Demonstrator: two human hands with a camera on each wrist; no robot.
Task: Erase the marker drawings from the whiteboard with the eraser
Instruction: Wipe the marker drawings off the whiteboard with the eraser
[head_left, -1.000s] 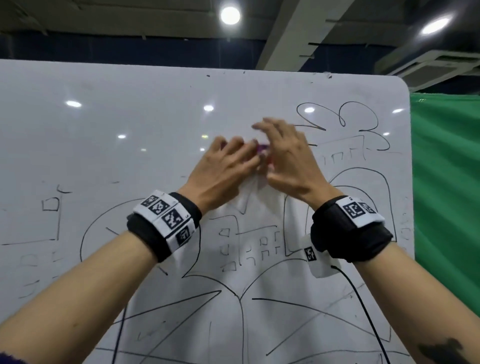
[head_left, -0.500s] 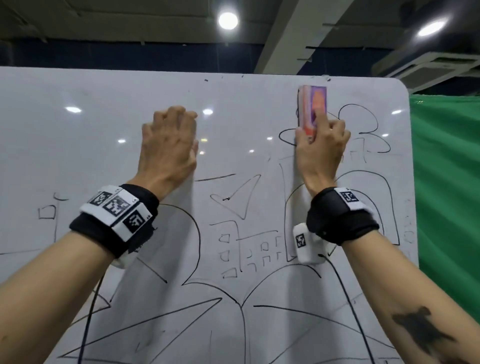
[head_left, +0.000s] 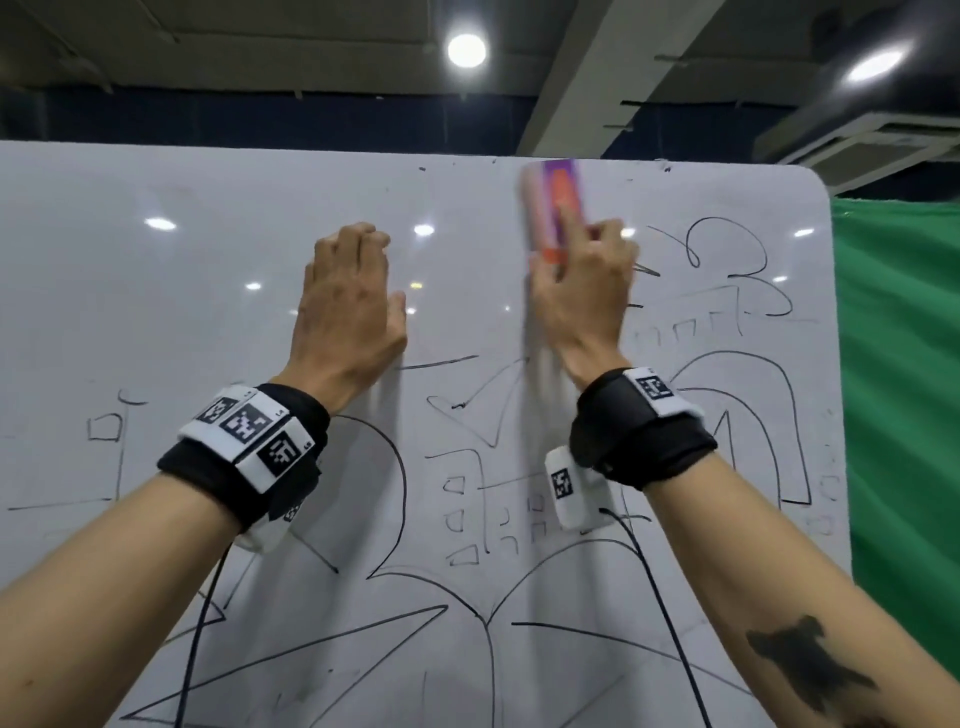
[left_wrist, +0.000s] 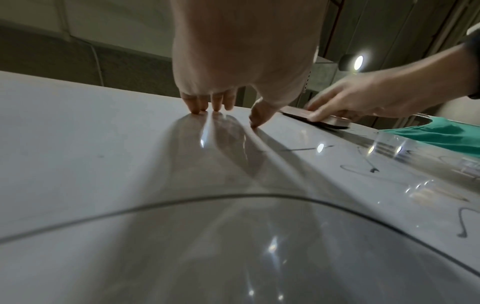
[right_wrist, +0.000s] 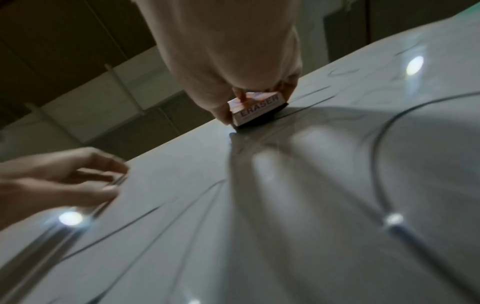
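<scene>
Your right hand (head_left: 576, 291) pinches the eraser (head_left: 555, 208) flat against the whiteboard (head_left: 208, 312) near its top edge, beside marker drawings (head_left: 727, 249). Only the right wrist view shows its "ERASER" label. Your left hand (head_left: 348, 306) holds nothing, fingertips (left_wrist: 194, 107) touching the board.

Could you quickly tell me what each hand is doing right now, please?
Left hand: open, holding nothing, fingertips resting on the whiteboard.
Right hand: grips the eraser, pressing it against the whiteboard near its top edge.
</scene>
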